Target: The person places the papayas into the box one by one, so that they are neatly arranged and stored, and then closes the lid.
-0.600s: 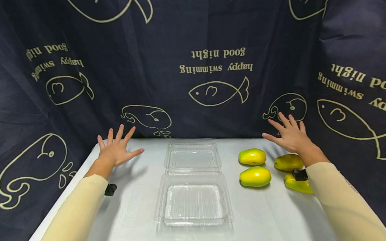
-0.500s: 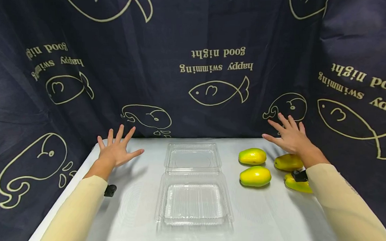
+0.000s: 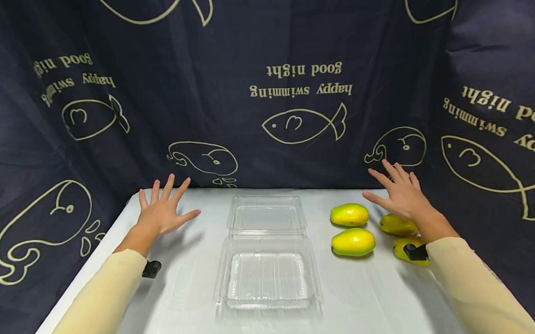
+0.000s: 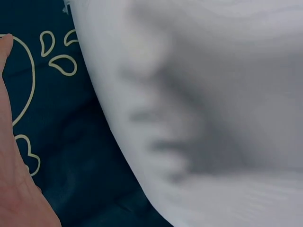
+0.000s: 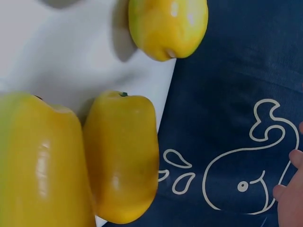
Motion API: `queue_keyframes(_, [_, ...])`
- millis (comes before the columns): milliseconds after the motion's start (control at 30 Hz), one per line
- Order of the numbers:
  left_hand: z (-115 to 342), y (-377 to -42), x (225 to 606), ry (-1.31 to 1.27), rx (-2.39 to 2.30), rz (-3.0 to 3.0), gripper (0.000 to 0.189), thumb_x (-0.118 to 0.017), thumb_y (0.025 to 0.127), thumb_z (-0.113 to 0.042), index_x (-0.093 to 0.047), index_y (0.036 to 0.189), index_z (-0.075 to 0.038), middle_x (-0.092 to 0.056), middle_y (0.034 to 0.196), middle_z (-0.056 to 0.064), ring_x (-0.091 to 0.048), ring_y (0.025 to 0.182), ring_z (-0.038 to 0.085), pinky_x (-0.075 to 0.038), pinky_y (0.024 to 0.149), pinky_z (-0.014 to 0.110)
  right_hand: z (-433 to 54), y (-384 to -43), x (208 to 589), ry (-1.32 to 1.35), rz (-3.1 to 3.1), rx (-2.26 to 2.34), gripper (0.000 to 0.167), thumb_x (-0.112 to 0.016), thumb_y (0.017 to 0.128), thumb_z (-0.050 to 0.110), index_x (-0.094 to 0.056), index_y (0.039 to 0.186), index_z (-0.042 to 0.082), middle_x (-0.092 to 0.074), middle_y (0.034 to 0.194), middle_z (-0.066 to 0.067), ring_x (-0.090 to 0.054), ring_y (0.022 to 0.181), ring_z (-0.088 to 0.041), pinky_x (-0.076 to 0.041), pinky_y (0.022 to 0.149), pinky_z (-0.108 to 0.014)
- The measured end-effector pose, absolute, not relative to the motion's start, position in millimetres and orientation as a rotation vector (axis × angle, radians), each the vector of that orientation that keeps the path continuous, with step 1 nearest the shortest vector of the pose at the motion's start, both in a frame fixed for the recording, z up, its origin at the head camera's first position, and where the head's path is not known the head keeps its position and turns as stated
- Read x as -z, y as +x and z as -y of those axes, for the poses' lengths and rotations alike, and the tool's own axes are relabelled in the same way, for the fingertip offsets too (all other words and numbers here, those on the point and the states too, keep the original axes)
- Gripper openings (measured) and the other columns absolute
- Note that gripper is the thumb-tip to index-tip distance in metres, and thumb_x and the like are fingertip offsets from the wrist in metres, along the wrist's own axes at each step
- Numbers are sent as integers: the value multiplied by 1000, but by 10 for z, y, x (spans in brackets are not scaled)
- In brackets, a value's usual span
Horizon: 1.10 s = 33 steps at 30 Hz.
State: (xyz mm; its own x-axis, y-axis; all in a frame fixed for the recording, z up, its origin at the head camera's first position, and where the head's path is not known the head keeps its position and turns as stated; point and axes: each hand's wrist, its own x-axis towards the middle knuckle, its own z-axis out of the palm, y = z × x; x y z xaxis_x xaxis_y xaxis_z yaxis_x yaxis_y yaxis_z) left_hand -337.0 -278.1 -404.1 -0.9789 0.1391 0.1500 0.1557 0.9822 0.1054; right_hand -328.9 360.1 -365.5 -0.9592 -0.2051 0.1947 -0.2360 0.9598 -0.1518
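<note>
My left hand (image 3: 161, 214) hovers over the far left of the table with its fingers spread and nothing held. Over the far right, my right hand (image 3: 403, 192) is likewise spread and holds nothing, just beyond the yellow-green papayas. One papaya (image 3: 349, 214) lies behind another papaya (image 3: 353, 242), left of my right wrist. A third papaya (image 3: 397, 224) and a fourth, partly covered papaya (image 3: 408, 250) lie below that wrist. Between the hands a clear plastic clamshell box (image 3: 270, 282) lies unfolded, its lid (image 3: 267, 215) toward the back. The right wrist view shows papayas (image 5: 123, 158) close up.
A white table (image 3: 185, 320) carries everything. Dark blue cloth (image 3: 304, 164) with fish and whale drawings hangs along its back and both sides. A small black wrist camera (image 3: 151, 269) sits under the left wrist, another black camera (image 3: 415, 252) by the right.
The right hand's fingers have shifted very slightly down and left. The whole head view has tilted a little. The papayas and the box stay in place on the table.
</note>
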Motion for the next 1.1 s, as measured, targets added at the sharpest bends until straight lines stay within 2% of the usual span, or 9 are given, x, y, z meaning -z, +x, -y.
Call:
queue_keyframes(400, [2648, -3243, 4137, -309, 249, 2886, 96, -49, 89, -80, -4, 165, -41, 4, 174, 11, -2, 156, 52, 4, 117, 79, -3583, -3145, 3863, 415, 2823, -281, 81, -54, 96, 66, -31, 162, 25, -1, 174, -11, -1, 159, -43, -2, 122, -74])
queue_keyframes(833, [2477, -3130, 4241, -343, 312, 2836, 97, -54, 90, -75, -4, 165, -41, 1, 174, 10, -4, 155, 52, 3, 118, 77, -3483, -3000, 4041, 498, 2730, -291, 77, -61, 94, 60, -39, 159, 24, -15, 171, -15, -9, 157, -44, -8, 122, -74])
queue_keyframes(1100, [2387, -3059, 4308, -354, 366, 2829, 96, -57, 90, -72, -7, 165, -40, -2, 174, 10, -6, 155, 51, -1, 119, 77, -3428, -2913, 4134, 553, 2699, -323, 75, -65, 93, 56, -43, 156, 22, -17, 170, -16, -13, 156, -45, -13, 121, -73])
